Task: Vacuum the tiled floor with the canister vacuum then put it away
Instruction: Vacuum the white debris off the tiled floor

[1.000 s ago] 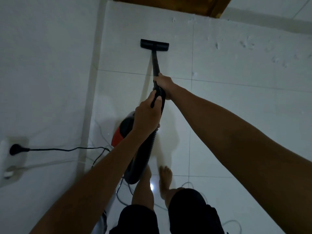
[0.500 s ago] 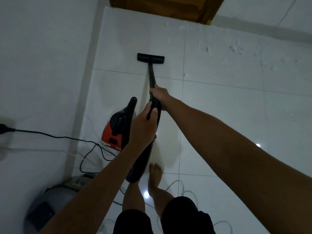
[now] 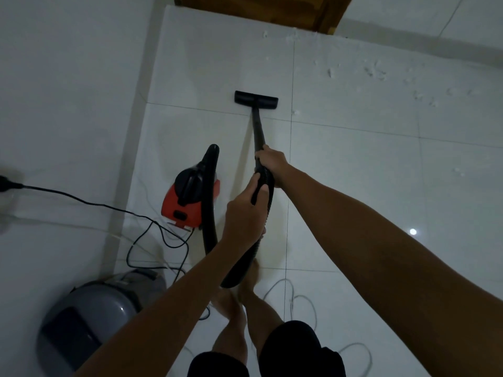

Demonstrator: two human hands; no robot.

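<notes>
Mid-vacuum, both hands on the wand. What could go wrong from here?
1. The black power cord loops loosely on the floor between the red vacuum and the bare feet; a step back could snag it.
2. The hose bends sharply beside the vacuum; a long push might tip it.
3. White crumbs lie right of the floor nozzle, off its current lane, so they may get missed.
</notes>
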